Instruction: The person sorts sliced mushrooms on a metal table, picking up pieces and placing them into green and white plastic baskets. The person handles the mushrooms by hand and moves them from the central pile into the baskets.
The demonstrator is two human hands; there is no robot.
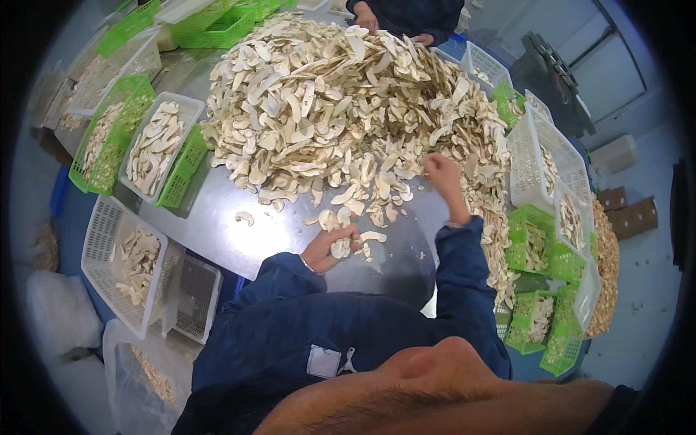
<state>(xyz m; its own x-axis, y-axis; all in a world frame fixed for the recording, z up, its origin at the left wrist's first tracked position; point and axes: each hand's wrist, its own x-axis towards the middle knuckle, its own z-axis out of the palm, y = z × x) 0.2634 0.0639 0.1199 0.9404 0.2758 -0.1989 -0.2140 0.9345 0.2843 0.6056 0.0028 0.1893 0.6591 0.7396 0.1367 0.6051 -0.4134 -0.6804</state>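
Note:
A large heap of dried mushroom slices [304,109] covers the far part of a metal table [217,217]. My left hand [329,249] is near the table's front edge, closed around several pale mushroom slices [341,247]. A curved slice [373,237] and small pieces lie just right of it. One loose slice [244,218] rests farther left on the metal. My right hand [441,169] is at the near edge of the heap, its fingers bent; whether it holds a slice cannot be told.
Left are a white tray of slices [126,163], a green basket [81,174] and a white basket [98,239]. Right stand a white basket [524,179] and green baskets [516,250]. Across the heap are another person's hands [366,20]. A plastic bag [117,375] is at lower left.

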